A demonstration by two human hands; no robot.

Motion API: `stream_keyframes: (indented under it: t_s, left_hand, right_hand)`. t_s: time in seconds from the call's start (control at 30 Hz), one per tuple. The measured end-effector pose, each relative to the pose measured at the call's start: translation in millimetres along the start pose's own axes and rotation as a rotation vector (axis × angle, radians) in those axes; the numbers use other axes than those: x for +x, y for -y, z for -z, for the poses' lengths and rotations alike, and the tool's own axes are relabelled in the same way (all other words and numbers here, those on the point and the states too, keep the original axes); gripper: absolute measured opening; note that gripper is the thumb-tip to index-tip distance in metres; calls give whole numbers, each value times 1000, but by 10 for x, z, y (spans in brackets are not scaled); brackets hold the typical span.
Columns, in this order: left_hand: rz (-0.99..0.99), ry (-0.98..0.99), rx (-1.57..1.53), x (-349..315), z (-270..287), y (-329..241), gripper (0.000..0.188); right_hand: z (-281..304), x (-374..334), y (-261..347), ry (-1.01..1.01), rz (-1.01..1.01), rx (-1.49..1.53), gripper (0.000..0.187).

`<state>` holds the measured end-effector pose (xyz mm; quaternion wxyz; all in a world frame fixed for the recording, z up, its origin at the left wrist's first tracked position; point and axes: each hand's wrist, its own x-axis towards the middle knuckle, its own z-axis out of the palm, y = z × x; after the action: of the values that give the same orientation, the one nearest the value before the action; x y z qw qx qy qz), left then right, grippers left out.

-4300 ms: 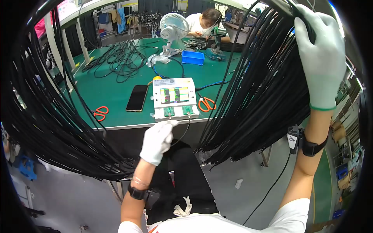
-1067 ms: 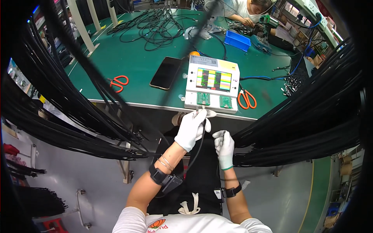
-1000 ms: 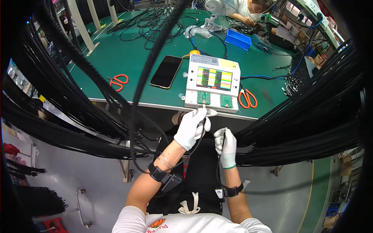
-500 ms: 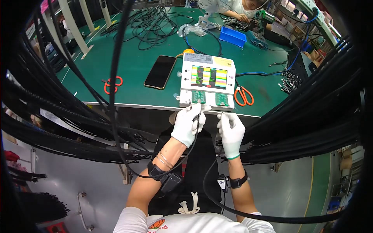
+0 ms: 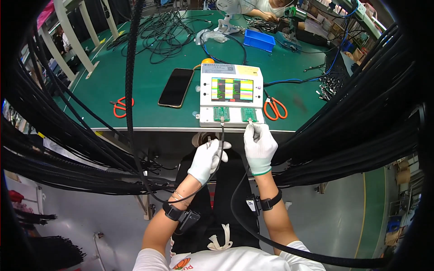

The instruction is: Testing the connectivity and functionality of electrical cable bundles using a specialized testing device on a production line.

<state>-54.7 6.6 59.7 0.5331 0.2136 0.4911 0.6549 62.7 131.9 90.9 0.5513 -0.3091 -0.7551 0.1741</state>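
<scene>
A white tester box [image 5: 231, 118] with a lit colour screen [image 5: 232, 90] stands at the table's near edge, two green circuit boards along its front. A plug of a black cable [image 5: 222, 133] sits in the left board [image 5: 221, 113]. My gloved left hand [image 5: 207, 160] is below it, beside the cable, fingers partly curled round a small silvery piece I cannot make out. At the right board [image 5: 248, 114], my gloved right hand [image 5: 261, 145] pinches a cable plug [image 5: 250, 121] against the socket. From that hand a black cable [image 5: 233, 203] loops down to the right.
On the green table [image 5: 144, 81] lie a black phone [image 5: 176, 88], orange-handled scissors [image 5: 275, 108], red-handled snips [image 5: 122, 107] and coiled black cables [image 5: 158, 36]. A blue bin [image 5: 259, 40] and a fan [image 5: 228, 20] stand farther back. Black cable bundles [image 5: 352, 126] hang on both sides. Another person [image 5: 270, 11] sits opposite.
My left hand has drawn back from the left board, leaving the plug in it. My right hand has brought its plug up to the right board. The screen's display has changed.
</scene>
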Motion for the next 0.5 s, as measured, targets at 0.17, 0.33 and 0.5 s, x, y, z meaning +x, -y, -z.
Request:
stream_keyframes:
  t_s: [0.17, 0.33, 0.5]
  left_hand:
    - [146, 218, 482, -135, -22, 374, 39]
    - [277, 847, 951, -447, -347, 566, 44]
    - [-48, 484, 600, -725, -611, 186, 32]
  right_hand:
    - [-4, 46, 88, 25, 14, -169, 9]
    - [79, 194, 274, 187, -88, -314, 15]
    - [631, 498, 586, 390, 41, -264, 21]
